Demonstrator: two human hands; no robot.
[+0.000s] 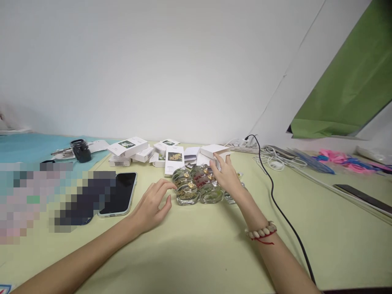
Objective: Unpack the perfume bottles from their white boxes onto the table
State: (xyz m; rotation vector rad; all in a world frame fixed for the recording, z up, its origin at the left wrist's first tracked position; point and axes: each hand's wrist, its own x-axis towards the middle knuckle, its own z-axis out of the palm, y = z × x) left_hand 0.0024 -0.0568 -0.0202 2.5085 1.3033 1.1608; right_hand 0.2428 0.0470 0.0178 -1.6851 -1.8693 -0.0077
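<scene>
Several clear oval glass bottles (188,193) stand close together in rows on the table, with greenish, brown and red matter inside and small gold or silver tops. At their left edge is my left hand (154,203), its fingers loosely bent and apart, the fingertips beside the nearest bottle. My right hand (227,175) reaches over the right side of the group with fingers spread and hides some bottles. Its fingertips are at a white open-ended box (211,150) behind the bottles; whether they touch it I cannot tell. Neither hand holds anything.
More white boxes with flower pictures (128,146) lie piled along the wall. Left are a phone (119,194) and a dark jar (81,151). A black cable (271,183) crosses the table on the right, near white cords (275,161) and pink and blue items (339,159).
</scene>
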